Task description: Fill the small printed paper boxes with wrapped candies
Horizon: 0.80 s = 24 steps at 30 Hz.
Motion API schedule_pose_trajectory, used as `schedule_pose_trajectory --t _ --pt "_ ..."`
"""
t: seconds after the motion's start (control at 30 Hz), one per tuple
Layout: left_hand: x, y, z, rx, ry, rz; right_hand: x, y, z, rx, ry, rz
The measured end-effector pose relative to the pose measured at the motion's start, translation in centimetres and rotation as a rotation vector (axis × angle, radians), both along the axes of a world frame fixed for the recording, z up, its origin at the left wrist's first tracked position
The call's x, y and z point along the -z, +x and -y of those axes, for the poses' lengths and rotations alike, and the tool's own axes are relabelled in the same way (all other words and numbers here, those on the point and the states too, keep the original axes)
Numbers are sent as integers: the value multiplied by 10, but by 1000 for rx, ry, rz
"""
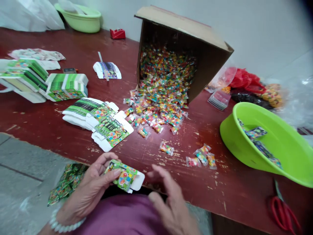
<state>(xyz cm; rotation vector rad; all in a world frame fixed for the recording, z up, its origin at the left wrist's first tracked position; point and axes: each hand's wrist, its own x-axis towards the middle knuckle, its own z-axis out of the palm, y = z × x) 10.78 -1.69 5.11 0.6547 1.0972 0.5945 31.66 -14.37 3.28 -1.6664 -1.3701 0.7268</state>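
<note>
Red table: worn top, paint chipped all over, and a big cardboard box lying open by the wall, spilling candy packets out front.
Small green carton: up off the tabletop, right at the near edge, just in front of the person's purple clothing.
Left hand: has it pinched, thumb flat across the printed face, fingers tucked round behind!
Right hand: nothing in it, thumb and fingers spread, slightly blurred, near the carton's end but apart from it.
White flap: sticking out at that end, toward the right hand; looks like thin card, likely to bend at a touch.
Carton's feel: surely light, fairly stiff along its folded edges, soft in the middle; a hard squeeze could dent it, and the glossy print may slip a little.
Best hold: the two long edges, gently, leaving that flap free.
Flat cartons: fanned out beyond the left hand, same green print.
</note>
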Motion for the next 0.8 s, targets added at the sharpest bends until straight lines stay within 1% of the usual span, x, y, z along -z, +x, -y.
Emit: schedule_pose_trajectory --t 0.03,0.07,0.1,0.17,0.2,0.27,0.3,0.33,0.37,0.43,0.47,0.53,0.57,0.6,0.63,0.67,0.73,0.77,0.8 --pt "-1 3 3 -2 2 16 2 -17 -1 -25 -61 -156" --pt "-1 5 6 -3 5 33 5 -28 -4 -9 -117 -276" --pt "0 7 8 -4 8 51 9 -35 -8 38 -122 -371" --pt "1 6 10 -27 17 79 16 -37 -19 88 -115 -508" --pt "1 5 11 -43 18 87 18 -35 -25 71 -122 -563" --pt "2 0 11 -51 32 74 17 -28 -35 -20 -179 -615" --pt "2 -3 11 -28 52 53 14 -26 -39 -62 -205 -594" --pt "2 -6 10 17 82 23 10 -25 -43 -95 -216 -529" --pt "2 -9 8 88 117 -13 5 -25 -45 -128 -207 -428" --pt "3 -15 6 288 182 -67 -5 -27 -49 -230 -150 -200" --pt "3 -16 5 401 201 -77 -10 -28 -52 -317 -127 -107" --pt "4 -17 4 593 217 -63 -17 -26 -60 -489 -101 -20" --pt "5 -16 5 645 222 -43 -18 -22 -67 -518 -87 -16" --pt "6 -15 6 668 225 -22 -17 -16 -76 -499 -68 -13" --pt "7 -13 6 665 225 -7 -15 -6 -87 -415 -39 -11" --pt "8 -12 7 645 221 3 -11 5 -99 -254 -10 37" --pt "9 -11 8 584 201 6 1 31 -124 54 14 263" --pt "10 -11 7 558 184 3 7 42 -135 176 -27 370" --pt "10 -12 7 535 165 0 14 53 -145 223 -49 392"
